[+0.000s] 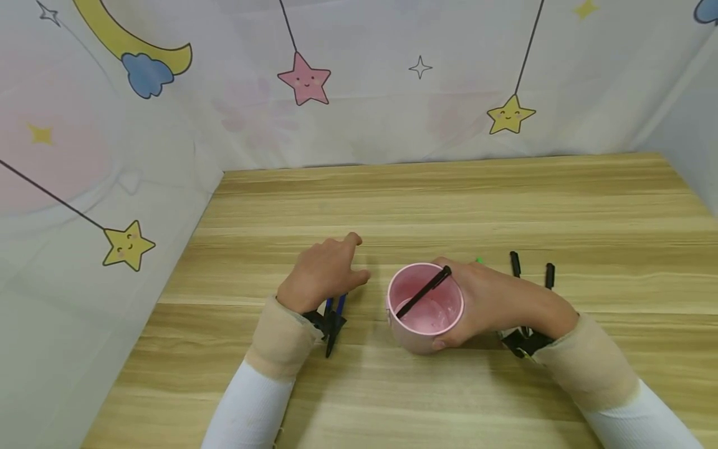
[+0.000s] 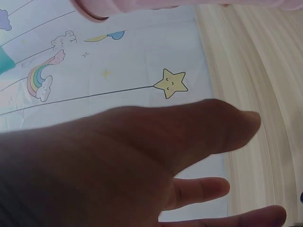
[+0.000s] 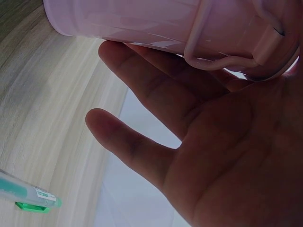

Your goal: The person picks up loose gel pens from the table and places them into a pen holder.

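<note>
A pink cup (image 1: pixel 416 342) stands near the middle of the wooden table, its mouth facing up. Inside leans one black pen (image 1: pixel 424 292), its capped end resting over the rim. My right hand (image 1: pixel 490 296) grips the cup from the right, thumb on the near side and fingers round the far side. In the right wrist view, the fingers lie along the wall of the cup (image 3: pixel 137 21). To the left, my left hand (image 1: pixel 322 271) hovers with fingers spread and holds nothing. Blue-and-black pens (image 1: pixel 341 304) lie on the table beneath its wrist, partly hidden.
Two black-capped pens (image 1: pixel 515 265) (image 1: pixel 550 274) lie right of the cup, partly covered by the right forearm. A green-tipped pen (image 3: pixel 28 191) rests beside the right hand. A white cloth (image 1: pixel 364 125) with stars hangs behind the table (image 1: pixel 449 199) and along its left side.
</note>
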`<act>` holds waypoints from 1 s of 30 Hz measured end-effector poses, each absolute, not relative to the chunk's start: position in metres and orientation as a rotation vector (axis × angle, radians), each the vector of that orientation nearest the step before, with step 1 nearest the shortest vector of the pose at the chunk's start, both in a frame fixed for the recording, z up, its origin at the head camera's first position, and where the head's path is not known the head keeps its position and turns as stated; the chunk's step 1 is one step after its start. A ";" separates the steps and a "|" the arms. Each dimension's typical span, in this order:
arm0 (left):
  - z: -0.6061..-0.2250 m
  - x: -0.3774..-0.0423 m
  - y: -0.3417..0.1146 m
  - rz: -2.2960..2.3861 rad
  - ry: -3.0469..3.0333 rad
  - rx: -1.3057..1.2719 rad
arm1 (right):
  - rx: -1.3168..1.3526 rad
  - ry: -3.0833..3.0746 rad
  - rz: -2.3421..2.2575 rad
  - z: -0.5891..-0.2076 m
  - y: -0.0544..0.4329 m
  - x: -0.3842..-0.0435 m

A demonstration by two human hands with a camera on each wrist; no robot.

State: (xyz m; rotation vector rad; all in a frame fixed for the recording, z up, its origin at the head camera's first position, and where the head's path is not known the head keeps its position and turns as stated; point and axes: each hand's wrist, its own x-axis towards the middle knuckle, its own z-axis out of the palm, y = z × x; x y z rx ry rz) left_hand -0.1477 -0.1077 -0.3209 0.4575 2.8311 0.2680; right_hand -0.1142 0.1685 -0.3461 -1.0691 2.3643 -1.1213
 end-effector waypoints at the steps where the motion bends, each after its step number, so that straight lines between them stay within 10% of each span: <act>1: -0.321 -0.148 -0.108 0.261 2.834 0.452 | -1.071 2.361 -1.124 -0.346 0.168 -0.114; 30: -0.334 -0.154 -0.108 0.206 2.788 0.448 | -1.049 2.397 -1.090 -0.344 0.170 -0.114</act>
